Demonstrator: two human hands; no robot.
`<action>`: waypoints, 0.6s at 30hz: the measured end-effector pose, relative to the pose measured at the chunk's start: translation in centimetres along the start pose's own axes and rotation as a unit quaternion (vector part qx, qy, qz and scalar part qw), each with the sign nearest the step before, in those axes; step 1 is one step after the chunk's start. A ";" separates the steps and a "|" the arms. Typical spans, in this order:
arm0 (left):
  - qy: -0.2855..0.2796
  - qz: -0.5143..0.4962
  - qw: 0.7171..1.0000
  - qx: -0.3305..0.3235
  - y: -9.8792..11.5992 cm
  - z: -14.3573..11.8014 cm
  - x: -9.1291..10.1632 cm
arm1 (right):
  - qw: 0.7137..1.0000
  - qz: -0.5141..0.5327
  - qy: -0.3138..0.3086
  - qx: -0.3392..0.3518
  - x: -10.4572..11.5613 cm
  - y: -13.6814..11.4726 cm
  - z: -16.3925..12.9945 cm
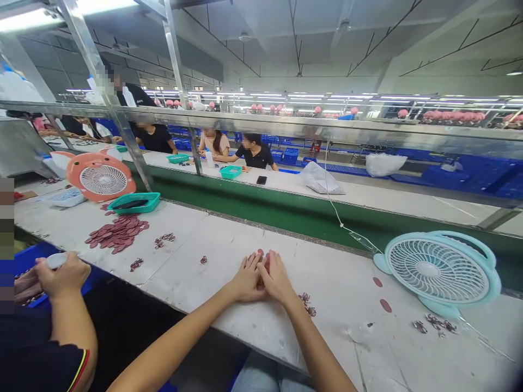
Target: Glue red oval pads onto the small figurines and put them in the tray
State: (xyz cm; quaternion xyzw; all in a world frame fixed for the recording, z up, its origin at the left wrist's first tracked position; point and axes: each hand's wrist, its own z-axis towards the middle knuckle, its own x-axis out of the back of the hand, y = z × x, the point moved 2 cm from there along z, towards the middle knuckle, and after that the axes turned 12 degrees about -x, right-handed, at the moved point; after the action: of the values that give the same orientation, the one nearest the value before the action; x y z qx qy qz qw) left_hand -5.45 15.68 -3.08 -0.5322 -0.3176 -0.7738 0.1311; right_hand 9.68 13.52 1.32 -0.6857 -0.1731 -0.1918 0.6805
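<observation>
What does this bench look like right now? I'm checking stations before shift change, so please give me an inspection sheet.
Surface: white worktable, scuffed, beside a green conveyor belt.
Job's things: small reddish oval piece at the fingertips; two more ovals lie to the right.
Clutter: pile of red ovals, small dark metal parts, teal tray, clear bag.
Hands: left hand and right hand rest together on the table, fingers meeting; grip cannot be told.
Cables: white cord hangs across the belt toward the blue fan.
Surroundings: a co-worker's hand at left; orange fan; people seated across the belt.
</observation>
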 end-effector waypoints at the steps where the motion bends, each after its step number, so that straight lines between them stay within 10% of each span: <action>1: -0.001 0.002 1.000 -0.003 0.4 -0.5 0.0 | 0.999 0.038 0.005 -0.006 1.2 0.0 -1.9; 9: -0.017 -0.004 1.000 -0.015 2.3 -0.9 -1.0 | 0.915 0.361 0.020 -0.180 8.3 7.0 -20.8; 18: 0.068 0.034 0.997 0.025 3.6 -3.9 1.1 | 0.734 0.625 0.090 -0.249 10.0 12.8 -26.3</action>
State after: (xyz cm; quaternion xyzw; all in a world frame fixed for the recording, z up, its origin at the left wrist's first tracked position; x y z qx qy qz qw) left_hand -6.84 10.59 -1.70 -0.4850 -0.3093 -0.7952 0.1919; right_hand 23.97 -13.22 -4.82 -0.7638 0.4109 0.1794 0.4642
